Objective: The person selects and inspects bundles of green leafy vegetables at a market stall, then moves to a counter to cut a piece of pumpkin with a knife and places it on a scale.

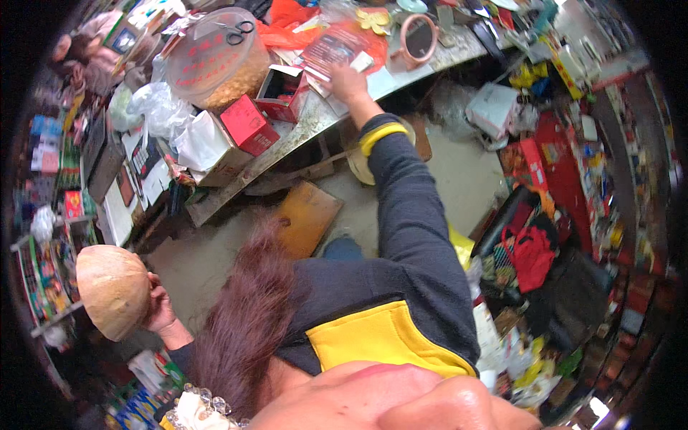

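Note:
At the lower left, my left hand [162, 307] grips the rim of a tan half-gourd shell [112, 290], its rounded outside towards me. My right arm stretches over the table [322, 121], and my right hand [348, 85] is at a flat printed packet [332, 51]. A small white item [362, 61] lies right beside those fingers. Whether they pinch anything is too blurred to tell. Close by on the left are an open dark red box [280, 97] and a closed red box [249, 124]. A pink-framed mirror [419, 38] stands to the right.
A big clear tub [220, 59] holds yellowish pieces, with scissors [240, 32] on its lid. White plastic bags [161, 110] and a calculator [144, 158] crowd the table's left. Another person [97, 43] is at the far upper left. A brown board [306, 217] lies below; clothes [529, 252] are heaped at right.

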